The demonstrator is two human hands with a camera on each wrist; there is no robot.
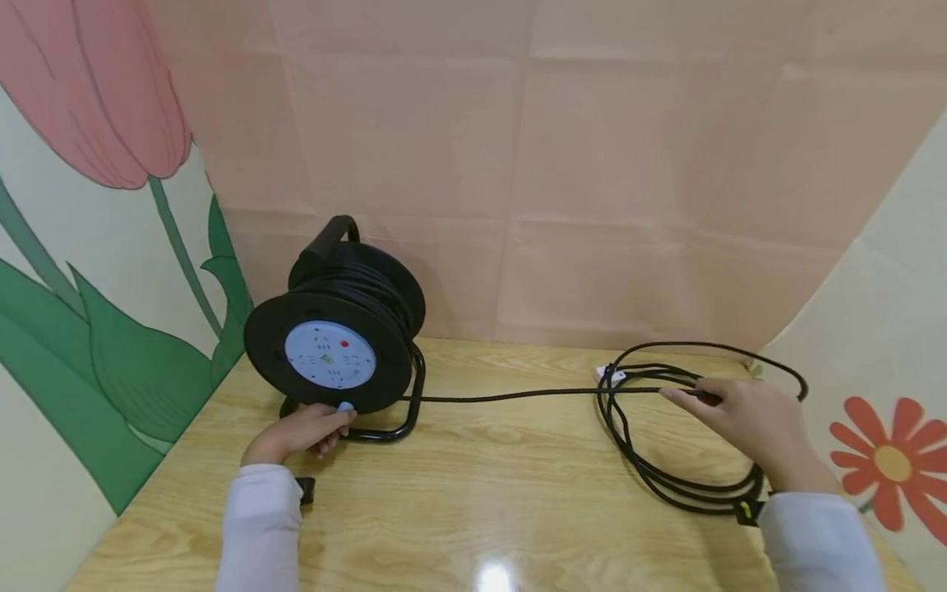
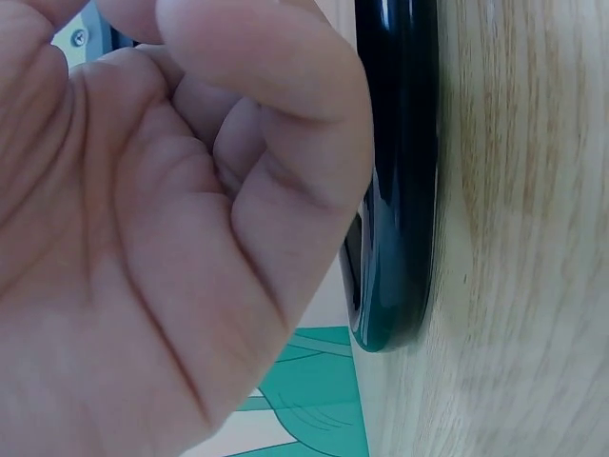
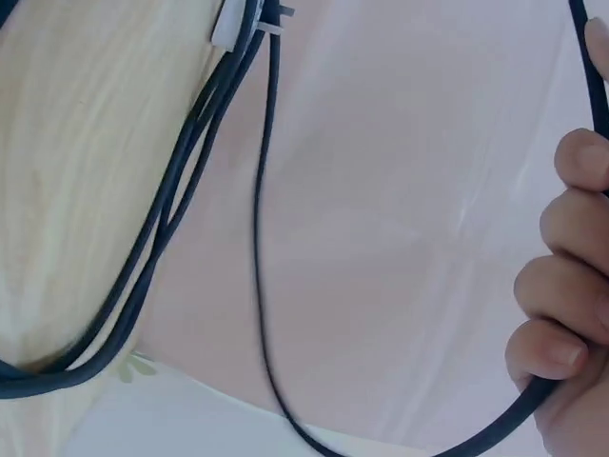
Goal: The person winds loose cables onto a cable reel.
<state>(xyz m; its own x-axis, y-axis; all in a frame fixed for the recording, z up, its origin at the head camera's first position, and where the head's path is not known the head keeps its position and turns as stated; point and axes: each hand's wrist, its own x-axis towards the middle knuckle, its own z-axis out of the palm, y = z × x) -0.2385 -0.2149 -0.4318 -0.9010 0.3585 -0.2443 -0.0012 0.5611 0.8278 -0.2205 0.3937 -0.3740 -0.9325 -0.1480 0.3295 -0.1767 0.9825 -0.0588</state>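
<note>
A black cable reel with a round pale blue socket panel stands at the left of the table. At the lower rim of its front disc, my left hand pinches a small light blue knob. The left wrist view shows that hand's fingers curled beside the black tube frame. From the reel a black cable runs right, and my right hand grips it. Fingers of the right hand wrap the cable in the right wrist view.
Loose coils of the cable lie on the wooden table below and left of the right hand. A white plug or tag sits at their upper left. A pinkish sheet hangs behind, with flower-patterned panels at both sides.
</note>
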